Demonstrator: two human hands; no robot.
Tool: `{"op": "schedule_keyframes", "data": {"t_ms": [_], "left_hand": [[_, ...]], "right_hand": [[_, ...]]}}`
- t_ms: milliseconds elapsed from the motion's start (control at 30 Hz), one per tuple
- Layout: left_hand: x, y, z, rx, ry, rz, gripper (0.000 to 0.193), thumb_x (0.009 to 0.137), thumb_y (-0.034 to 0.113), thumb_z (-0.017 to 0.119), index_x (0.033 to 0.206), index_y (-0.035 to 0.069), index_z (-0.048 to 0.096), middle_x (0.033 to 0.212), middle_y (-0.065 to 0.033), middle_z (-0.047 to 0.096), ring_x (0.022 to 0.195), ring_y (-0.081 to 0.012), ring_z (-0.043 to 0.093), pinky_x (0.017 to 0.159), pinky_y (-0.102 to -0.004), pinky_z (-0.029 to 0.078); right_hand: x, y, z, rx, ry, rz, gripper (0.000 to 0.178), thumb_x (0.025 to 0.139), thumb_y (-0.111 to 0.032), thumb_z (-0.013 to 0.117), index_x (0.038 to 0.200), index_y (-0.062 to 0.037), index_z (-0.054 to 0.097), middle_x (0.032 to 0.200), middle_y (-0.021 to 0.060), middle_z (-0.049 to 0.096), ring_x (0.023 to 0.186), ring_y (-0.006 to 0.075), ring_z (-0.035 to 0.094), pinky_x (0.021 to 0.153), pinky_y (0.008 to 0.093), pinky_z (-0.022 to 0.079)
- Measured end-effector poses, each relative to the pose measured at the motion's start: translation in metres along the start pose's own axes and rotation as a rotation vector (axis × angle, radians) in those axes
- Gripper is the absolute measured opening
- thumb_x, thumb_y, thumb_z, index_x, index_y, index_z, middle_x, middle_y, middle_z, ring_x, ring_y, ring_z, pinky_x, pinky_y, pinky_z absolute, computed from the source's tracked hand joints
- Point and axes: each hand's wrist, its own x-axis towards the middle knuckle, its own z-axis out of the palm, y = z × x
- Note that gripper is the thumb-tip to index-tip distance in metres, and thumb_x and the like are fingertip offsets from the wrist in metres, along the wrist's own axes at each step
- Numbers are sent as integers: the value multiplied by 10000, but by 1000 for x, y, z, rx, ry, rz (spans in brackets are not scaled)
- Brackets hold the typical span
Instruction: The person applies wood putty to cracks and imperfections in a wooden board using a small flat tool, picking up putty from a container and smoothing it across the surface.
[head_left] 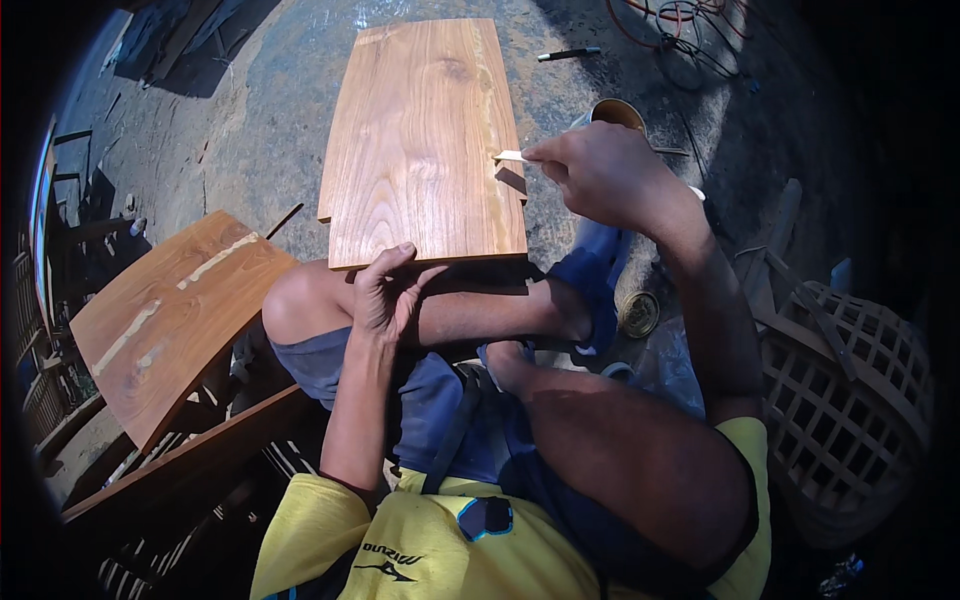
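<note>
A light-brown wooden board (410,130) is tilted in front of me, its near end above my bent leg. My left hand (383,295) grips the middle of that near edge, thumb on top and fingers underneath. A pale, uneven streak of filler (489,105) runs lengthwise near the board's right side. My right hand (610,175) is closed on a small, flat, pale spatula (509,156), whose tip meets the streak. Its handle is hidden in my fingers. Just beyond this hand stands an open tin (618,112), partly covered by the hand.
At the left, a second board (180,320) with pale filler patches leans over slatted wood. A black pen (569,54) lies on the concrete floor beyond the tin. Cables (690,30) coil at the far right. A round lid (638,313) and a woven basket (840,390) are on my right.
</note>
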Motion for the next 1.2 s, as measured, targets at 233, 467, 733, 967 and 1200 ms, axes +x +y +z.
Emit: {"op": "schedule_keyframes", "data": {"t_ms": [233, 467, 733, 967, 1200], "left_hand": [[-2, -2, 19, 7, 4, -16, 232, 856, 1, 683, 1081, -43, 651, 1145, -143, 683, 1174, -300, 663, 1006, -626, 564], [-4, 5, 16, 20, -42, -5, 502, 887, 15, 664, 1343, -108, 496, 1262, -218, 641, 1221, -338, 646, 1003, -556, 591], [-1, -2, 22, 18, 4, -18, 122, 862, 9, 682, 979, -24, 682, 1145, -147, 686, 1191, -301, 652, 1040, -621, 535], [-2, -4, 24, 21, -60, -21, 385, 872, 6, 674, 1235, -78, 577, 1247, -188, 653, 1218, -328, 644, 1048, -605, 541], [-5, 3, 14, 0, -49, -19, 430, 882, 14, 682, 1282, -60, 544, 1245, -179, 647, 1231, -338, 633, 1038, -593, 552]], "right_hand": [[47, 36, 42, 38, 202, 147, 265, 971, -173, 614, 1183, -135, 767, 928, 176, 745, 897, 365, 722, 820, 485, 567], [48, 28, 20, -27, 18, 118, 292, 953, -139, 596, 1192, -137, 763, 929, 167, 749, 914, 370, 721, 850, 487, 567], [80, 16, 13, -143, -125, 257, 295, 897, -141, 610, 1136, -117, 781, 1063, 163, 755, 1028, 355, 716, 928, 460, 563], [83, 32, -4, -125, -114, 293, 359, 873, -141, 606, 1189, -146, 776, 1090, 162, 758, 1042, 340, 720, 931, 439, 570], [51, 46, 17, 83, 80, 100, 282, 958, -234, 652, 1182, -101, 761, 989, 171, 766, 940, 310, 748, 854, 433, 573]]}}
